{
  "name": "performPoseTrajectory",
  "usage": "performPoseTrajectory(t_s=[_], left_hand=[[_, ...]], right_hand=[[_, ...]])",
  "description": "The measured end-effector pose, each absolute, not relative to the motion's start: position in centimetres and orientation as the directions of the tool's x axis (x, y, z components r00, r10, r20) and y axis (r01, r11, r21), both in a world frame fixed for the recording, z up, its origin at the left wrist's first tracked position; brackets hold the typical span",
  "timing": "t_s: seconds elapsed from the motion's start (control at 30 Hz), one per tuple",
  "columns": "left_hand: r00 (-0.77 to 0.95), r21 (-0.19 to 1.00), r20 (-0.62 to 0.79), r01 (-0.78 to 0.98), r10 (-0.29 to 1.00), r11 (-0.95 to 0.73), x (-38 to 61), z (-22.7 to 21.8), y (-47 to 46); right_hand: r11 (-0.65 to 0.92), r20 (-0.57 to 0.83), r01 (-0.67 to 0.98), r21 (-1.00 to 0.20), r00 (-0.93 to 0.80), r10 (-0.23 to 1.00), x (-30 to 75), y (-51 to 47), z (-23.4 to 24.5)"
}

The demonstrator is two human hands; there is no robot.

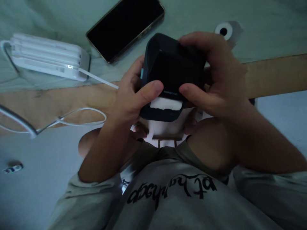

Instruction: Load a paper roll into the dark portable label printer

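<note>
Both hands hold a dark label printer (168,64) above the table's front edge. A strip of white label paper (166,103) shows in the slot at its near end, and a small light-blue tab sticks out on its left side. My left hand (134,88) wraps the left side, thumb on the top face beside the printed lettering. My right hand (216,70) grips the right side, its thumb near the lettering and its index finger over the far edge. The other fingers of both hands are mostly hidden beneath the printer.
Behind the printer a black-screened phone (126,28) lies on the greenish cloth. At left sits a white power bank (48,57) with a white cable (98,78) running towards my left hand. A small white paper roll (224,30) stands at right. Another cable (81,124) loops over the wooden edge.
</note>
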State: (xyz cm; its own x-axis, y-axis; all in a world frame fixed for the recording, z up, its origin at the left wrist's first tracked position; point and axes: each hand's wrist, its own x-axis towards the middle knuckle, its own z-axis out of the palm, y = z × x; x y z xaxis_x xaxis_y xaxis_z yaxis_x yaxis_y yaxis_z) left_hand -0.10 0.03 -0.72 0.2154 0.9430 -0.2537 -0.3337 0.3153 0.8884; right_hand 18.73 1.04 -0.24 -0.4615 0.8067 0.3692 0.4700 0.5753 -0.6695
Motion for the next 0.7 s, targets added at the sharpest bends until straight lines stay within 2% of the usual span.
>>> performPoseTrajectory(t_s=[0.07,0.13,0.4,0.6,0.7], left_hand=[[0.294,0.920,-0.173,-0.294,0.940,0.261,-0.5,-1.0,0.1],[0.298,0.936,-0.119,-0.285,0.947,0.207,-0.7,-1.4,0.3],[0.286,0.936,-0.097,-0.300,0.953,0.185,-0.4,-1.7,0.5],[0.338,0.927,-0.039,-0.339,0.940,0.160,-0.5,-2.3,0.9],[0.362,0.911,-0.006,-0.383,0.932,0.155,-0.3,-2.4,0.7]], right_hand=[[0.583,0.382,0.467,-0.664,-0.458,0.802,18.7,1.2,-0.4],[0.589,0.384,0.484,-0.647,-0.460,0.800,18.6,1.3,-0.6],[0.522,0.288,0.550,-0.652,-0.457,0.841,18.5,1.3,-1.3],[0.582,0.403,0.460,-0.671,-0.432,0.807,18.6,1.0,-1.9],[0.566,0.397,0.434,-0.701,-0.422,0.815,18.6,0.9,-2.1]])
